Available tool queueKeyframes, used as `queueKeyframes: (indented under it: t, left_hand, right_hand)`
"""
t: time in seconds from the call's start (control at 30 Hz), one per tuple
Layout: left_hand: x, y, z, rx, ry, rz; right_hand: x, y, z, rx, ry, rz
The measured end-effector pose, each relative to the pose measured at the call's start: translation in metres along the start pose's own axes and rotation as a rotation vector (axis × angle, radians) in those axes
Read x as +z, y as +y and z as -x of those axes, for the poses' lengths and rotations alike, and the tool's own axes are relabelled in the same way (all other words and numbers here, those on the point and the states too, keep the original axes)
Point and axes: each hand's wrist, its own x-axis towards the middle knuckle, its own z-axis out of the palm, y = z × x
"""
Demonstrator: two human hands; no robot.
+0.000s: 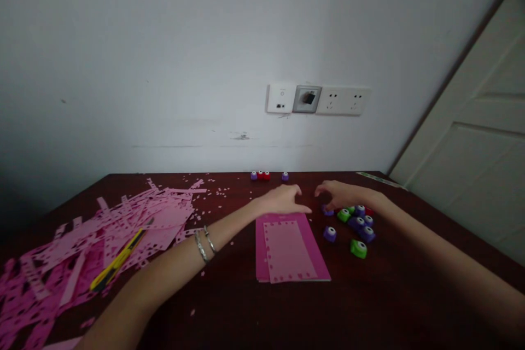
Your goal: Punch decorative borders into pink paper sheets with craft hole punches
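My left hand [284,200] hovers at the far edge of a stack of deep pink paper [316,262], thumb and fingers apart with nothing between them. On that stack lies a lighter pink sheet [289,251] with punched holes along its left, top and bottom edges. My right hand [339,195] is curved, fingers apart, over a purple craft punch [327,210]; whether it touches the punch I cannot tell. Beside and below it are several more punches, including a green punch [359,249] and a purple punch [330,233].
Pink punched paper strips [135,224] heap on the left, with a yellow utility knife [118,260] on them. Small paper cutouts [209,194] are scattered nearby. Red punches [263,175] and purple punches [285,176] stand at the table's back edge, before the wall [184,93].
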Motion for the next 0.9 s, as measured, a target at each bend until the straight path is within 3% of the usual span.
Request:
queueKeyframes:
  t: [0.07, 0.2, 0.33, 0.43, 0.57, 0.63, 0.8, 0.9]
  left_hand:
    - [0.027, 0.023, 0.000, 0.053, -0.160, 0.102]
    - [0.076, 0.043, -0.004, 0.049, 0.015, -0.053]
    - [0.094, 0.035, -0.012, 0.074, 0.150, -0.010]
    - [0.078, 0.015, -0.016, 0.034, 0.128, 0.422]
    - [0.033, -0.019, -0.007, -0.026, 0.012, 1.255]
    - [0.013, -0.033, 0.003, -0.005, -0.022, 1.482]
    - [-0.009, -0.047, 0.027, 0.019, -0.163, 1.552]
    - [-0.012, -0.050, 0.035, -0.018, -0.149, 1.440]
  right_hand:
    - [0.010, -0.006, 0.009, -0.035, 0.016, 0.065]
    - [0.027, -0.004, 0.014, -0.082, 0.080, 0.118]
    - [0.030, 0.005, 0.017, -0.104, 0.164, -0.026]
    - [0.026, 0.005, 0.022, -0.096, 0.247, -0.401]
    - [0.021, -0.010, 0.032, -0.112, 0.284, -1.094]
    - [0.021, -0.023, 0.037, -0.141, 0.246, -1.333]
    - [0.023, -0.055, 0.037, -0.212, 0.103, -1.536]
    - [0.022, -0.067, 0.032, -0.187, 0.078, -1.494]
